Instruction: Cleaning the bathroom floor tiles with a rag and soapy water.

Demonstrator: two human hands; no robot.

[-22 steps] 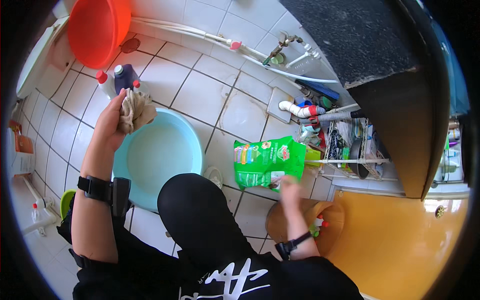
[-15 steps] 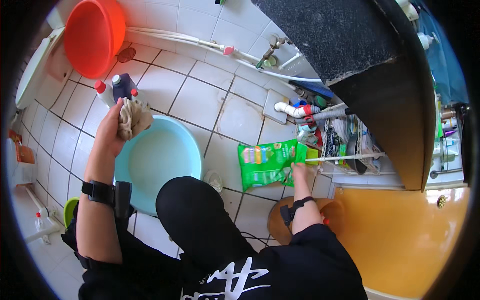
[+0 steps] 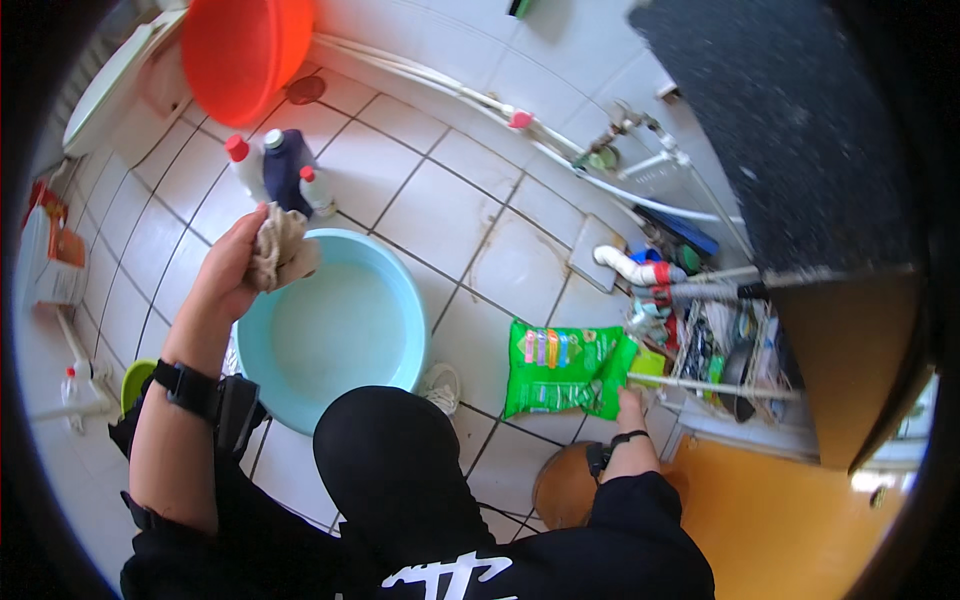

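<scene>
My left hand (image 3: 234, 265) is closed around a crumpled beige cloth (image 3: 281, 250), held up over the left rim of a light-blue plastic basin (image 3: 419, 300). Pale, slightly cloudy liquid appears to cover the basin's bottom. On the right, my right hand (image 3: 630, 402) grips the lower right corner of a green plastic bag (image 3: 562, 371). The bag looks soft and filled, and hangs or rests close to the tiled floor; which of the two I cannot tell. My fingertips are partly hidden at the bag's edge.
Beyond the basin stand a red-capped white bottle (image 3: 245, 165), a dark bottle (image 3: 287, 170) and a smaller red-capped bottle (image 3: 317, 192). A red tub (image 3: 245, 60) leans at the far left. Right of the bag are a cluttered wire rack (image 3: 720, 385) and a dark counter (image 3: 800, 120).
The whole view has shifted, so the scene sits farther right and lower. My left hand still holds the cloth above the basin's rim, and my right hand still grips the bag.
</scene>
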